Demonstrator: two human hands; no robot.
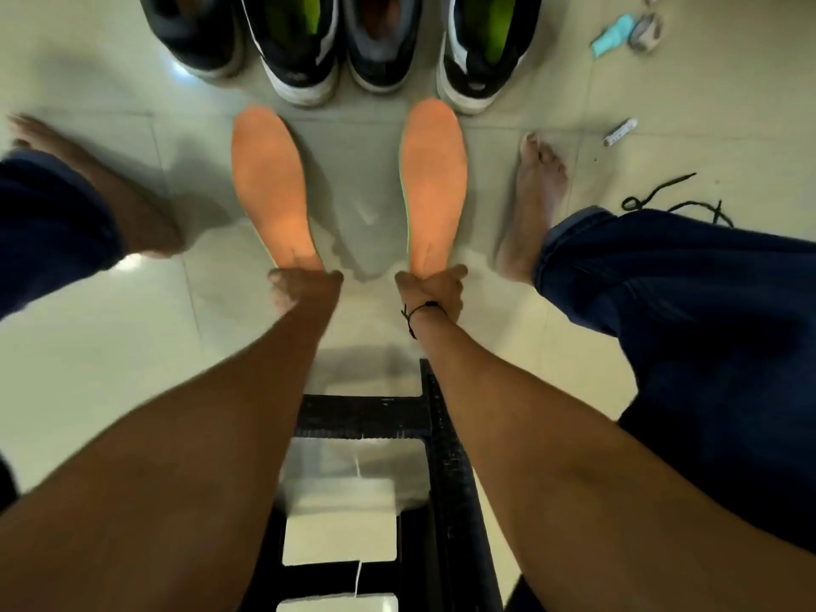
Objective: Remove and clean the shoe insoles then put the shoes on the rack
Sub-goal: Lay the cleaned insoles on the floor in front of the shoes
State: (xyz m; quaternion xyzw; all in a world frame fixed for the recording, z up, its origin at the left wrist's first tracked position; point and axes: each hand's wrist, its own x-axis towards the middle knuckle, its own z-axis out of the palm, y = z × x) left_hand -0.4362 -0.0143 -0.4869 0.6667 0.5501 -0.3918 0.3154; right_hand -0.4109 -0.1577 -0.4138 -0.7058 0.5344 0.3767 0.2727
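Pale glossy floor tiles [662, 103] stretch under me, with four shoes [384, 42] lined up ahead. Between them and me lie two orange insoles, long axes pointing straight away, toes toward the shoes, heels toward me. My left hand [304, 287] grips the heel of the left insole [269, 183]; my right hand [435, 287] pinches the heel of the right insole [435, 178]. Each insole sits directly ahead of its own hand, so neither arm needs to cross.
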